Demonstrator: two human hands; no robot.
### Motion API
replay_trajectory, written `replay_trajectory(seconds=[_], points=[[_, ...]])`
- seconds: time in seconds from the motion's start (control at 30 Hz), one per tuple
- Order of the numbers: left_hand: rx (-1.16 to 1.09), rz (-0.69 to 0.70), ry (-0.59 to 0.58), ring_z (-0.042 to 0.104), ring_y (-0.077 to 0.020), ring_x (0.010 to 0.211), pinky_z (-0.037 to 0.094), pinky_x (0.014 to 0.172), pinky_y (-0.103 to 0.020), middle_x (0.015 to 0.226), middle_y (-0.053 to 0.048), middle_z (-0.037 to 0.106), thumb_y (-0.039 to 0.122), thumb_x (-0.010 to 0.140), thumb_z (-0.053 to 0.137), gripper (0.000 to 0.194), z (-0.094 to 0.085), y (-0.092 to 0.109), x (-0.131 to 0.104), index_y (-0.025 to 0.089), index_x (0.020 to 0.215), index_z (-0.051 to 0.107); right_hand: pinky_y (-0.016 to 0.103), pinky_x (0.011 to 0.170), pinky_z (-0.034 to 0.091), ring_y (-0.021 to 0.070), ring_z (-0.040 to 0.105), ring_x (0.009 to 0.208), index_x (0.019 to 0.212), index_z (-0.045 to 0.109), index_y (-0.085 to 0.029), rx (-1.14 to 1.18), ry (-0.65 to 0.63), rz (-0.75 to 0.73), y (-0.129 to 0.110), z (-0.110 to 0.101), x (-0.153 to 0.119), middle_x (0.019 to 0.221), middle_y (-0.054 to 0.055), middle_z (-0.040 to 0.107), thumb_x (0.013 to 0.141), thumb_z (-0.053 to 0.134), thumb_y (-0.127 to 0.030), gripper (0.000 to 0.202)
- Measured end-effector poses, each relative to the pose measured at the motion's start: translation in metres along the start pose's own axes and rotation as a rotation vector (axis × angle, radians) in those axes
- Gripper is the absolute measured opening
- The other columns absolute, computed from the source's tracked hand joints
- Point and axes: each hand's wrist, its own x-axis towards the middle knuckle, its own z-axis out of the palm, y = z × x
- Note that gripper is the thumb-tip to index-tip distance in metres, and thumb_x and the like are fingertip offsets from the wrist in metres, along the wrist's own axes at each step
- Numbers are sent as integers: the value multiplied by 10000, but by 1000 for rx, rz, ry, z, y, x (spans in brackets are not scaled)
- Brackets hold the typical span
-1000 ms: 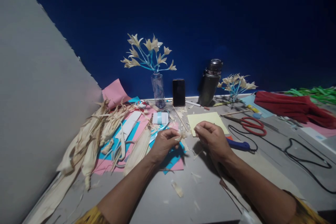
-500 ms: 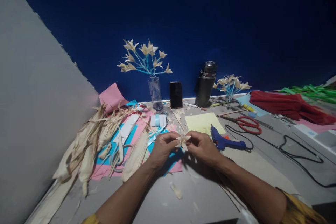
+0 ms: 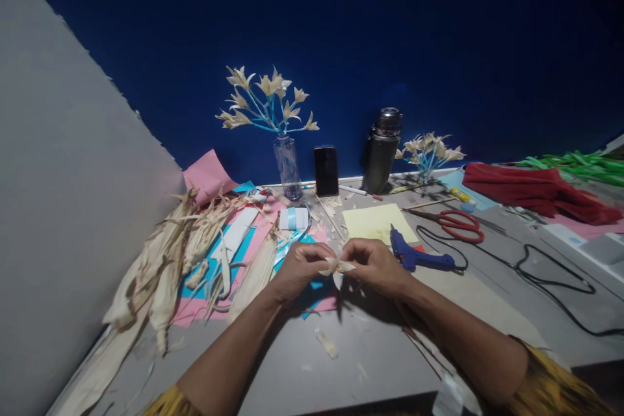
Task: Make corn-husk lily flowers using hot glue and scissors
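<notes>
Between my two hands is a pale corn husk flower (image 3: 337, 266) with pointed petals spread out. My left hand (image 3: 303, 268) pinches it from the left, thumb and forefinger on a petal. From the other side my right hand (image 3: 371, 265) pinches it too, its fingers curled. Whatever lies under the flower is partly hidden by the hands. Just right of my right hand lies a blue glue gun (image 3: 422, 255). Loose corn husks (image 3: 253, 279) are spread to the left over pink and blue paper.
A glass vase (image 3: 288, 169) of husk flowers, a phone (image 3: 326, 171) and a dark flask (image 3: 383, 151) stand along the wall. Red-handled scissors (image 3: 461, 226) and a black cord (image 3: 533, 266) lie at right. A yellow notepad (image 3: 373, 224) and a red cloth (image 3: 531, 192) are behind.
The flower has turned in my fingers, so its petals now face me more openly. Both hands stay pinched on it, and the view has tilted slightly.
</notes>
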Motion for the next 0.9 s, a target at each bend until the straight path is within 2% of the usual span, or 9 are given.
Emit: replay_trajectory(seconds=[0.1,0.2,0.43,0.6,0.73,0.9], points=[[16,-19,10,542,-128,600,423,581,-253,645,-39,644,274,607,843,168,0,0,-1,146,590,737,219,507,338,94,452,524,718,629,-163,22,-27,44,1,-2,1,612,-35,563,725,744,-323,197],[47,-20,34,519,-114,582,411,571,-244,637,-17,616,310,665,817,168,3,-1,-2,160,652,742,221,494,336,97,457,509,760,612,-169,43,-25,49,2,-3,1,627,-35,563,740,720,-334,198],[143,133,93,492,-107,546,392,546,-244,616,3,572,358,804,724,211,13,-4,-5,188,679,725,235,565,376,117,474,579,772,629,-175,-62,108,-106,7,0,1,656,-26,565,782,677,-298,132],[212,184,196,534,-135,599,435,596,-271,692,-20,637,301,770,741,134,14,-6,-6,195,689,737,233,547,352,118,447,555,726,604,-187,-126,144,-124,4,1,-1,611,-37,524,755,651,-249,83],[237,214,199,591,-177,685,470,679,-302,707,-45,671,255,732,741,99,12,-4,-5,194,655,733,236,552,368,121,461,561,707,598,-191,-146,149,-137,2,2,-2,629,-30,527,754,631,-242,77],[261,236,197,591,-179,664,465,664,-301,656,-43,663,224,711,743,138,12,-3,-4,189,589,690,231,544,375,119,478,556,736,632,-194,-178,187,-165,5,5,-3,651,-25,567,748,617,-208,24]])
